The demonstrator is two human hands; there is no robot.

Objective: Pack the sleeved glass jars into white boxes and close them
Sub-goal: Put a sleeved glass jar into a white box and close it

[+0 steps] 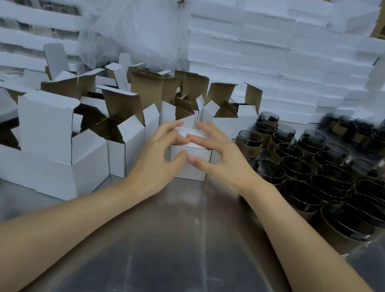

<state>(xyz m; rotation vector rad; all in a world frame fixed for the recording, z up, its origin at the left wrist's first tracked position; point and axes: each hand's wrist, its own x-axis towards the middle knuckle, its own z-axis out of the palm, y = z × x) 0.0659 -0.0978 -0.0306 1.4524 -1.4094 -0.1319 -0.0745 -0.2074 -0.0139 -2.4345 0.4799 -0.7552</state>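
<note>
Pressing down the small white cardboard box [190, 170] between open, spread-fingered left hand [158, 148] and right hand [219, 157]: seemingly light, crushable; grip side walls.

A box [188, 167] stands mid-surface [170, 255], the left hand [160, 151] and right hand [219, 157] resting on its top and front. Open boxes [46, 129] crowd its left and rear, sleeved jars [318, 179] cluster at its right, and stacked boxes [262, 56] rise behind.
</note>
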